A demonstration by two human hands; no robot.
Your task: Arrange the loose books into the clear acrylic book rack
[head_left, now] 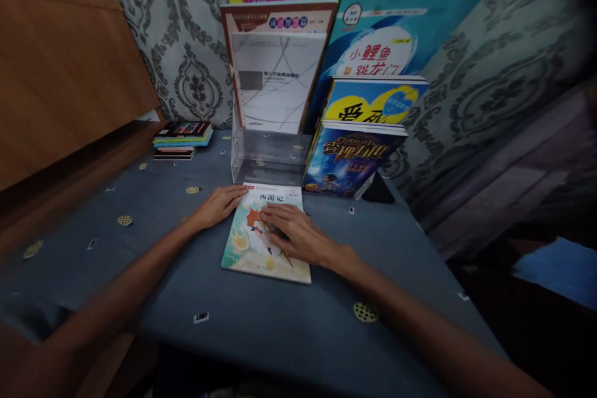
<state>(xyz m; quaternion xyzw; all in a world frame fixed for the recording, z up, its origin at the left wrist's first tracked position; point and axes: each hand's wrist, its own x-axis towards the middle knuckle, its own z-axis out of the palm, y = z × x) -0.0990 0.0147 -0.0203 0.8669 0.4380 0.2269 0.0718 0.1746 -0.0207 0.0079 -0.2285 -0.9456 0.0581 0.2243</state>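
Note:
A colourful paperback book (252,247) lies flat on the blue-grey tablecloth (289,323), in front of a clear acrylic book stand (268,158). My right hand (298,235) rests flat on the book's cover with fingers stretched out. My left hand (218,205) touches the book's upper left corner, its fingers extended along the top edge. Neither hand grips anything.
Several picture books lean upright behind the stand, among them a white-covered book (275,84) and a dark blue book (347,161). A small stack of books (183,138) lies at the back left. A wooden panel (60,74) rises on the left. Patterned curtain covers the wall.

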